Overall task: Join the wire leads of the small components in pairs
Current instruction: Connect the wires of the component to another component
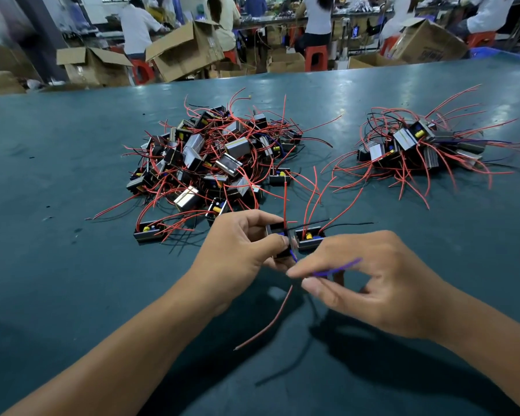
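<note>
My left hand (240, 247) grips a small black component (278, 235) above the green table; a red lead rises from it and another red lead (270, 319) hangs below. A second small component (308, 237) with yellow and blue parts sits just right of it, touching or close to it. My right hand (370, 280) pinches thin blue wire leads (336, 268) between thumb and forefinger, blurred by motion. The blue leads run from the held components. A big heap of components (213, 157) with red and black leads lies beyond my hands.
A smaller heap of components (421, 145) lies at the right. One loose component (147, 231) rests left of my left hand. The green table (57, 265) reaches to a far edge, past which stand cardboard boxes (186, 52), red stools and seated people.
</note>
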`<state>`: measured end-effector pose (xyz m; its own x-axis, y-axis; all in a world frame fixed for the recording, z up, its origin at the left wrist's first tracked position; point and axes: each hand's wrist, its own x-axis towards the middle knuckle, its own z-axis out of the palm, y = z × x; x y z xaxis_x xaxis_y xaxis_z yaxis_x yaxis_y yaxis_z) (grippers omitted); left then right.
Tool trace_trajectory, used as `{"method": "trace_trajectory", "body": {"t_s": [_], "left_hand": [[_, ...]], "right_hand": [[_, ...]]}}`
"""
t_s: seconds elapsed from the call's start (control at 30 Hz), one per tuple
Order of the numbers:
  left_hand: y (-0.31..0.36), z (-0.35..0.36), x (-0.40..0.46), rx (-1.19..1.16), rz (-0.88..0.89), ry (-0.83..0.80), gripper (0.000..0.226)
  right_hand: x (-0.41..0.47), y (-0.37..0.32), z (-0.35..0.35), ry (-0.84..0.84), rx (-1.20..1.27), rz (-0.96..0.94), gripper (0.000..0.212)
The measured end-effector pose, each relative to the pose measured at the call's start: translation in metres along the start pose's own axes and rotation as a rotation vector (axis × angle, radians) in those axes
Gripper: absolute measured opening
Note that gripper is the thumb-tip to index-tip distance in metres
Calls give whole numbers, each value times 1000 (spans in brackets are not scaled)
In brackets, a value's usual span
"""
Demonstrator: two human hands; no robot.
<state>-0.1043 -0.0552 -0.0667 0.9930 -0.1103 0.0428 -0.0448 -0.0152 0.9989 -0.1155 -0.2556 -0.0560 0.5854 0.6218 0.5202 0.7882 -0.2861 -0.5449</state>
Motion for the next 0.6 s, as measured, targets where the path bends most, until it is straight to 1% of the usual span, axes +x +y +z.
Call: {"method": "trace_trajectory", "body": {"t_s": [0.1,0.17,0.43,0.6], "left_hand": [[-1,-3,2,-20,17,52,18],[-2,-4,2,-20,13,62,16],[1,-7,3,-46,-9,81,16],[0,-8,3,-18,-9,88,14]], "right_hand": [[-1,3,0,-184,-88,-58,21],[-2,2,3,-228,-126,-89,23],[0,1,-4,-240,-184,-107,25],[1,-2,-6,-173,-134,-106,25]]}}
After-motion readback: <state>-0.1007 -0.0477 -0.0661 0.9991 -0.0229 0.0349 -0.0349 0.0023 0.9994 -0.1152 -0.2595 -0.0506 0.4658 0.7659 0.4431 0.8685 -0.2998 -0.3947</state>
